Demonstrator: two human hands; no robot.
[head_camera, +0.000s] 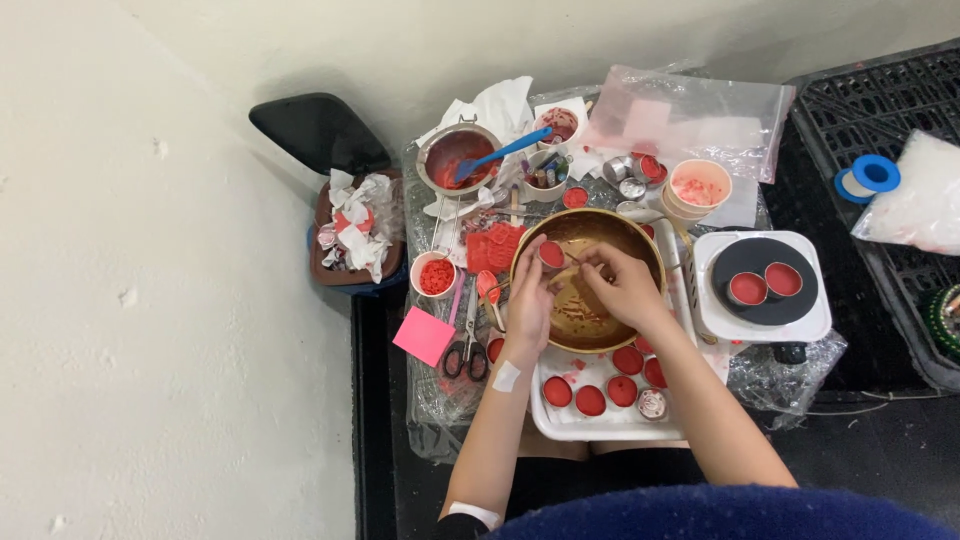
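brass bowl (640, 245) at table centre, smeared red inside. i see the left hand (528, 300) pinching a small red-filled tin (551, 254) over it; the right hand (622, 285) grips a thin stick (573, 258) beside the tin. white tray (560, 425) below holds more red tins. two tins sit on the hotplate (765, 268).

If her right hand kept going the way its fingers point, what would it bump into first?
Probably the small red tin held by the left hand; the right hand points left toward it over the gold bowl. Depth is hard to judge.
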